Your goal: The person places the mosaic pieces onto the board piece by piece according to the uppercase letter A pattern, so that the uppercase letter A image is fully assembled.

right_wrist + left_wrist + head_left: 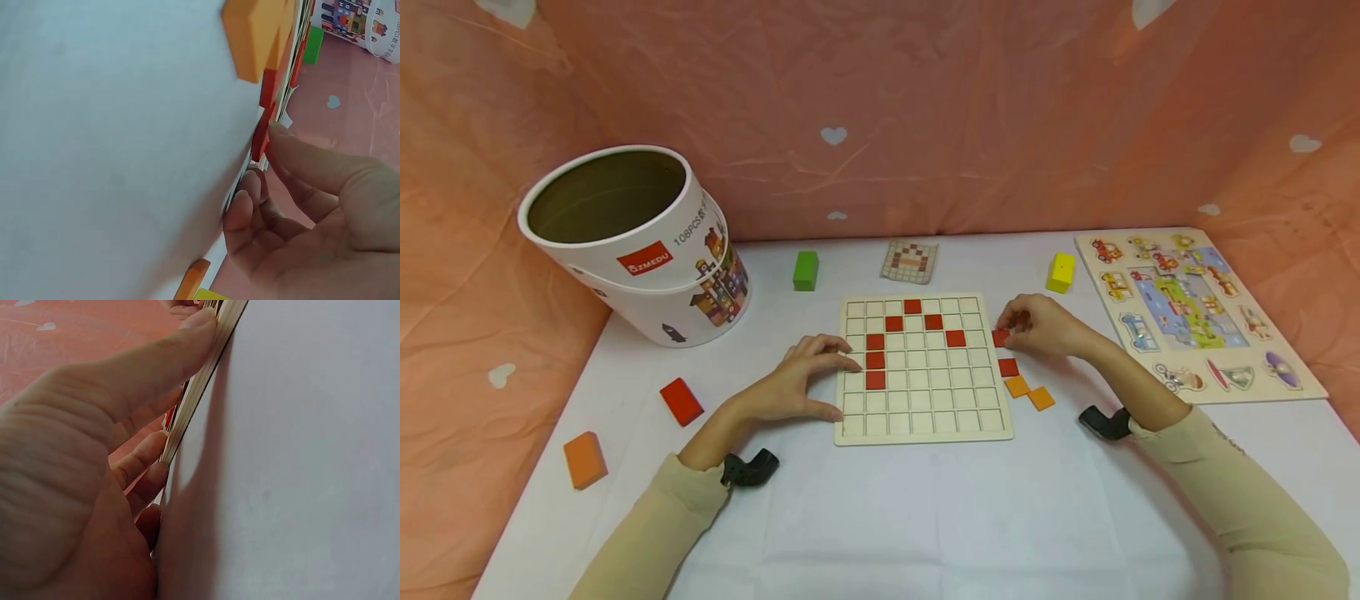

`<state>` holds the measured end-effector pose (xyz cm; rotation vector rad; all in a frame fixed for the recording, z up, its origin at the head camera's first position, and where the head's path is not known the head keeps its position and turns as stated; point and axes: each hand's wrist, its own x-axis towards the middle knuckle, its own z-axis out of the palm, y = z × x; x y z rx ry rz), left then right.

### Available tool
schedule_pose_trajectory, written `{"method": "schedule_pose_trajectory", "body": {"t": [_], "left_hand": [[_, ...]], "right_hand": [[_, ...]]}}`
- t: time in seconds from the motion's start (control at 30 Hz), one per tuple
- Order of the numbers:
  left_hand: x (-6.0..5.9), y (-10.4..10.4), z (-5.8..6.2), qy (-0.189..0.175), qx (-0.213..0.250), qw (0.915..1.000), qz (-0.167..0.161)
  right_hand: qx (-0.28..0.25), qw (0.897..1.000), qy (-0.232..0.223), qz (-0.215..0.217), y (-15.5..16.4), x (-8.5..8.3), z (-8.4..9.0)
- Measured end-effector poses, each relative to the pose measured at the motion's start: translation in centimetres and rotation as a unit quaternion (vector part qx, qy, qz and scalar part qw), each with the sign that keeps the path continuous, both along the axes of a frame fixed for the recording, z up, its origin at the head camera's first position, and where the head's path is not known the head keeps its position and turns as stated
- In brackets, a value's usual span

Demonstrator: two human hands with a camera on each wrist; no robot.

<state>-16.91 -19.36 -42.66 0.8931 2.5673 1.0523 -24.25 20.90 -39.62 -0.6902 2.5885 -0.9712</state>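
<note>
Pinching a red tile just beside the right edge of the grid board at frame centre, the right hand grips it; the left hand rests with relaxed fingers against the board's left edge on the desk. Two orange tiles lie near.

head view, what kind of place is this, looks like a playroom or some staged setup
Probably a staged tabletop play setup: a white-covered table walled in by pink heart-print cloth, with a wooden grid board, a peg puzzle and a toy tub.
</note>
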Motion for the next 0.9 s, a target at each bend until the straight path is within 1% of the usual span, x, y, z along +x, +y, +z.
{"method": "schedule_pose_trajectory", "body": {"t": [0.2, 0.33, 0.47, 0.53, 0.6, 0.7, 0.77, 0.9], "left_hand": [[0.0, 0.0, 0.0, -0.003, 0.001, 1.0000, 0.001], [0.0, 0.0, 0.0, -0.005, 0.001, 1.0000, 0.002], [0.0, -0.1, 0.0, 0.000, 0.002, 1.0000, 0.003], [0.0, -0.1, 0.0, 0.003, 0.003, 1.0000, 0.001], [0.0, -0.2, -0.1, 0.007, 0.006, 1.0000, 0.000], [0.0, -0.2, 0.0, 0.007, 0.009, 0.9999, -0.002], [0.1, -0.2, 0.0, 0.007, 0.010, 0.9999, -0.002], [0.0, -0.1, -0.1, 0.002, 0.006, 1.0000, -0.002]], "right_hand": [[-0.010, 1.000, -0.001, 0.002, 0.1, 0.0, 0.1], [-0.020, 1.000, 0.007, -0.009, 0.1, 0.2, 0.7], [-0.065, 0.998, -0.012, -0.019, -0.6, 0.6, 1.3], [-0.084, 0.996, -0.021, -0.010, -1.4, 0.8, 1.4], [-0.095, 0.995, -0.028, 0.011, -2.4, 1.1, 1.4], [-0.088, 0.995, -0.021, 0.042, -3.9, 1.4, 1.1], [-0.081, 0.995, -0.017, 0.053, -4.7, 1.5, 0.9], [-0.057, 0.997, 0.004, 0.043, -5.6, 1.6, 0.3]]}}
